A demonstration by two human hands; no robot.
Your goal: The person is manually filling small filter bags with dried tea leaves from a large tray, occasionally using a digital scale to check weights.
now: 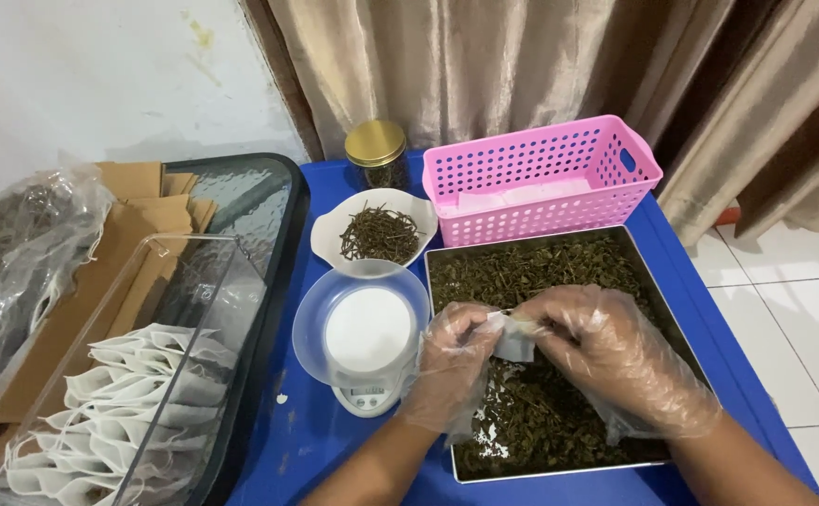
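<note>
Two gloved hands meet over a metal tray (655, 281) heaped with dark dried tea leaves (531, 272), and between them sits a small white filter bag (511, 339). The left hand (452, 365), in a thin clear plastic glove, has its fingers curled closed around the bag's left edge, thumb on top. The right hand (616, 361), gloved the same way, pinches the bag's upper right corner with its fingertips bent inward, so the bag hangs between the two sets of fingers just above the leaves. Whether the bag's mouth is open cannot be made out. Just left of the tray stands a small white kitchen scale (369, 342) with a clear round bowl (308, 323) resting on it. Behind the scale is a white dish (330, 225) of longer dark leaf strands, and behind that a glass jar with a gold lid (375, 143). A pink perforated basket (541, 178) sits at the tray's far edge. To the far left, a clear plastic box (147, 319) holds a stack of empty white filter bags (119, 412), all on a blue table (297, 450).
</note>
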